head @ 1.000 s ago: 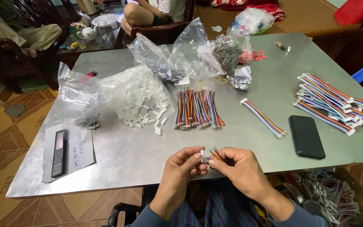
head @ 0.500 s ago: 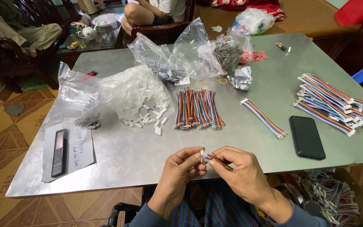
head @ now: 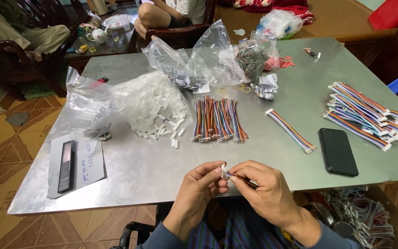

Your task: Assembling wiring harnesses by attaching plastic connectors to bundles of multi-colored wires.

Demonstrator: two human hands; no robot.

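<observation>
One head-worn camera looks steeply down from above the near edge of the grey metal table (head: 300,83), close to its near edge, facing its far edge.

Probably a home doubling as a workshop — tiled floor (head: 5,152), wooden armchairs (head: 180,34), wire bundles (head: 217,120).

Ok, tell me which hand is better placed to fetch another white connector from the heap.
Left, probably. The left hand sits on the same side as the heap of white connectors, while the right hand pinches the wire bundle at the small white connector.
</observation>
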